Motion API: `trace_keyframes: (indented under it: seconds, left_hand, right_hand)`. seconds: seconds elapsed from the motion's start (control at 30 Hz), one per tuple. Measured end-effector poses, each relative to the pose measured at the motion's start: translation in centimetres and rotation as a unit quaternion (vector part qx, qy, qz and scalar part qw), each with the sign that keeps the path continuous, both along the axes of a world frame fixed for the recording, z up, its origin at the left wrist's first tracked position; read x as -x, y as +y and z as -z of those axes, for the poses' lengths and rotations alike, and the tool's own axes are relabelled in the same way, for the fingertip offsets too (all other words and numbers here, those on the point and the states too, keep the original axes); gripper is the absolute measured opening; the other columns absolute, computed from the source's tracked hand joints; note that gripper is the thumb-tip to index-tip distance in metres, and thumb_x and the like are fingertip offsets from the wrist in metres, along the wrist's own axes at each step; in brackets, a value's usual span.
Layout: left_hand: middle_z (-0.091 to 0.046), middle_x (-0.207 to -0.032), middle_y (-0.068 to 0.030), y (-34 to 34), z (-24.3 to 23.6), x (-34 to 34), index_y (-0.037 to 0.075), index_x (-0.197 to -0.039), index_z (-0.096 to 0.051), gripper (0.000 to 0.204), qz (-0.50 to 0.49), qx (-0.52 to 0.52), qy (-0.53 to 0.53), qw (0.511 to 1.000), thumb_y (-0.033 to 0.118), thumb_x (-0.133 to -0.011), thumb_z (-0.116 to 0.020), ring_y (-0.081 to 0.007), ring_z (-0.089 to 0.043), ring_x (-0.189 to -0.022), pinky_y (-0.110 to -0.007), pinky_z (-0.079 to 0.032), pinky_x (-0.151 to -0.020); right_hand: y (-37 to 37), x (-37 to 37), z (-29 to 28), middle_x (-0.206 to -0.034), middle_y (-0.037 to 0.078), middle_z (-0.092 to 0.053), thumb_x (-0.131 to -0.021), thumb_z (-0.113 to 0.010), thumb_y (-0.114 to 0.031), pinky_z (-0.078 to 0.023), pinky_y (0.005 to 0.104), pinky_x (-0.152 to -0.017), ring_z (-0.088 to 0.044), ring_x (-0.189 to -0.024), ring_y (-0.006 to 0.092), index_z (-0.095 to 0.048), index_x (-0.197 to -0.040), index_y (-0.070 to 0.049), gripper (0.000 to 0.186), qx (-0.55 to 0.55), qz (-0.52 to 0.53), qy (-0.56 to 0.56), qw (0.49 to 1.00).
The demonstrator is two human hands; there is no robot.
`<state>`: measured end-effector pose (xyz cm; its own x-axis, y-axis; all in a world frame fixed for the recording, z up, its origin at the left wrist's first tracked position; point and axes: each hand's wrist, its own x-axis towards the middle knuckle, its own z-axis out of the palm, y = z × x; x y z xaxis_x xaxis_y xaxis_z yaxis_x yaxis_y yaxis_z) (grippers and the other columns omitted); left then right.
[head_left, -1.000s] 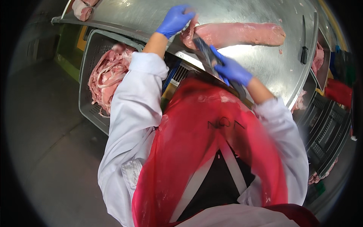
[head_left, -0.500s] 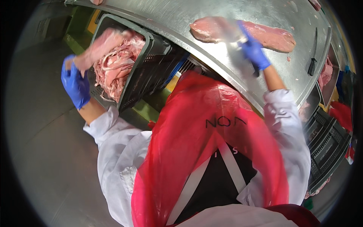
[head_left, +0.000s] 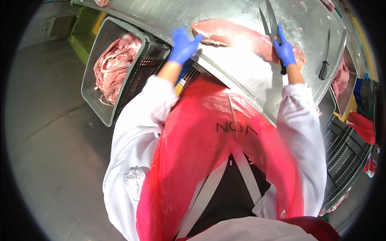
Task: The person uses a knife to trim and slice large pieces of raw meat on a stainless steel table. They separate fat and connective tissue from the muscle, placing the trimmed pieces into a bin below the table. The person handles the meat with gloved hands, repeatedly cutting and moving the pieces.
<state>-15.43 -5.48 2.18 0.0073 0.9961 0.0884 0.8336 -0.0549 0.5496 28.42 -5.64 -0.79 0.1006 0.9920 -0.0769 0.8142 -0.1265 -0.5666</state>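
Observation:
My left hand (head_left: 183, 44), in a blue glove, is over the table's near edge beside the left end of a long pink piece of meat (head_left: 233, 32). Its fingers are spread and hold nothing. Gloved in blue too, my right hand (head_left: 285, 50) is closed around a knife (head_left: 273, 18) over the right part of the meat. The long blade points away from me, and the black handle's end sticks out below the fist. A dark blade-like shape lies just left of the blade; I cannot tell if it is a reflection.
A grey crate (head_left: 108, 24) full of meat trimmings (head_left: 116, 68) stands left of the metal table (head_left: 257, 86). Another black-handled knife (head_left: 324, 66) lies on the table's right side. Beyond that edge are a tray of meat (head_left: 341, 78) and dark crates (head_left: 346, 156).
My left hand has let go of a strip of meat over the crate and moved right to the table. My right hand has shifted slightly right, the knife blade now pointing away from me.

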Motion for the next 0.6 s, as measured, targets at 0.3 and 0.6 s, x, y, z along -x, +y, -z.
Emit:
trace_keyframes:
  seconds: [0.3, 0.6]
  left_hand:
    - [-0.025, -0.158, -0.0250, 7.9, 6.4, -16.1, 0.012, -0.151, -0.040, 0.056, 0.169, -0.016, -0.032, 0.985, 0.034, -0.099, -0.048, -0.0445, -0.037, -0.139, -0.053, -0.031, -0.115]
    - [-0.011, -0.159, -0.0312, 12.2, 9.8, -12.0, -0.007, -0.153, -0.014, 0.075, 0.043, -0.147, -0.198, 0.968, 0.032, -0.102, -0.051, -0.0464, -0.019, -0.147, -0.051, -0.017, -0.121]
  right_hand:
    - [-15.4, 0.5, -2.4, -0.078, 0.022, -0.070, -0.096, -0.058, -0.021, -0.054, 0.0423, -0.066, -0.072, -0.072, 0.0308, -0.022, -0.161, -0.028, 0.074, 0.026, 0.185, 0.046, 0.981]
    - [5.4, 7.0, -7.7, -0.120, 0.032, -0.063, -0.096, -0.056, -0.030, -0.050, 0.0443, -0.097, -0.066, -0.110, 0.0404, -0.035, -0.156, -0.021, 0.064, -0.027, -0.034, 0.051, 0.998]
